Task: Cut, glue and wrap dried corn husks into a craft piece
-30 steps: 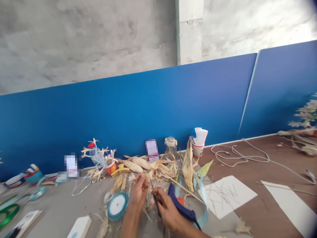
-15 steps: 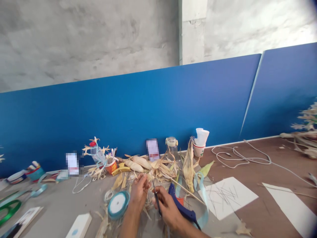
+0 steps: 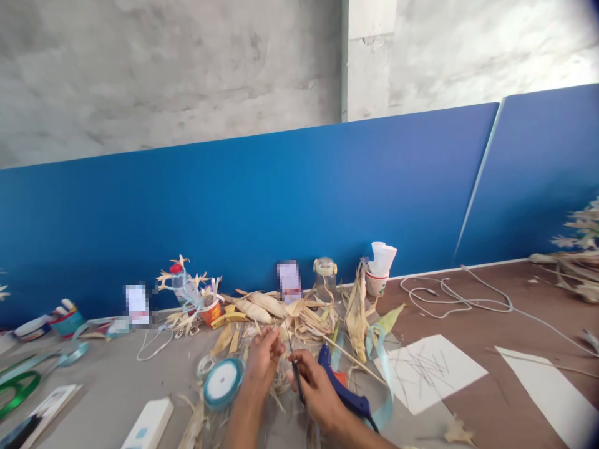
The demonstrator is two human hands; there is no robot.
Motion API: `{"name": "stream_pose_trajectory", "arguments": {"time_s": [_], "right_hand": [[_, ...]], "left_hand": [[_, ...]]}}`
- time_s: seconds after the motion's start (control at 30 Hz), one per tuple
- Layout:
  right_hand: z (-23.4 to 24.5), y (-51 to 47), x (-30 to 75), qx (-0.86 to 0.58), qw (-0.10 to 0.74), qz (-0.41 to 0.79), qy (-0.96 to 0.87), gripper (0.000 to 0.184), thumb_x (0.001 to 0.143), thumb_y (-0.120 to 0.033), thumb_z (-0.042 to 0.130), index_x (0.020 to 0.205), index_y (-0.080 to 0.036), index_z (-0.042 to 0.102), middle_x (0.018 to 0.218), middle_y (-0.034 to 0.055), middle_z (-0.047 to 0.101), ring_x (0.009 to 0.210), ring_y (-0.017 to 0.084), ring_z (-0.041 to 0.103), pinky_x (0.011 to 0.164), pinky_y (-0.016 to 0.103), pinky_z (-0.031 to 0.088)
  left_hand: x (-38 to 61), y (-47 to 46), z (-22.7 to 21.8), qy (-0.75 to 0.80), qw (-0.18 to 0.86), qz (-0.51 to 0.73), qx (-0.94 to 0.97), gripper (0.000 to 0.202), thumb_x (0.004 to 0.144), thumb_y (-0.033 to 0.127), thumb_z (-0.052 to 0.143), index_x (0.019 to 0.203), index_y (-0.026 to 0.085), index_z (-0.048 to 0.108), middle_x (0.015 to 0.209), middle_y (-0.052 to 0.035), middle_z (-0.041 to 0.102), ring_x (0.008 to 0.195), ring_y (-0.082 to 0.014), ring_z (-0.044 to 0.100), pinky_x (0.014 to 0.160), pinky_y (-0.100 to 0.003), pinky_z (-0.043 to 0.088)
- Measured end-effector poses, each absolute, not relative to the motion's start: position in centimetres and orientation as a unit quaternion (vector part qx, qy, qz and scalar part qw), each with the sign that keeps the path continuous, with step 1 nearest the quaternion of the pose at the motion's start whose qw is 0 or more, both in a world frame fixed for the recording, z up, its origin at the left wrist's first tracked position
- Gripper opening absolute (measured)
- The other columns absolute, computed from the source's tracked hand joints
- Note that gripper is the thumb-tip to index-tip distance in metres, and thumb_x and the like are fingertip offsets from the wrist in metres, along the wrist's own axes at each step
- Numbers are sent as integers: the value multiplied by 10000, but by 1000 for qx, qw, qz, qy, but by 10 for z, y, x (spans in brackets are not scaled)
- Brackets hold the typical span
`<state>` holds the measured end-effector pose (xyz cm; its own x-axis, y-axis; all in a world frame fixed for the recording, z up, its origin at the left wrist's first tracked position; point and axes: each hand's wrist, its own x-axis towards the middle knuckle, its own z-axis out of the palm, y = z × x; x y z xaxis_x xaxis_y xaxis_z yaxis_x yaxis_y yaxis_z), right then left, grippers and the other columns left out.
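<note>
Partition (image 3: 281,212) edging table (image 3: 110,368), scissors (image 3: 297,381) in right fingers (image 3: 306,360), glue gun (image 3: 345,393) beside

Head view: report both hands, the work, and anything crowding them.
Right hand gripping dark-handled tool, likely scissors. Left hand closed in a pinch, any held piece indistinct. Blue glue gun close beside right hand.

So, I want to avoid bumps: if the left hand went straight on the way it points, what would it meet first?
Probably the husks beyond the left hand, though depth is unclear, so it might pass above them.
</note>
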<state>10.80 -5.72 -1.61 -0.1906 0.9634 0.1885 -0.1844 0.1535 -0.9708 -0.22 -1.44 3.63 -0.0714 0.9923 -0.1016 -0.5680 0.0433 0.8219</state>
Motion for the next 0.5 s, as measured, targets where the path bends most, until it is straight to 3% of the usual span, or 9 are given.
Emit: {"name": "stream_pose_trajectory", "arguments": {"time_s": [0.5], "right_hand": [[-9,-57,111,-354,496,574,-546,186,732,-315,582,836,-201,477,555,-102,306,501,80,247,479,222,204]], "left_hand": [[-5,-11,33,372,622,643,248,467,442,364,889,576,181,480,436,126,376,410,-44,334,453,-202,354]]}}
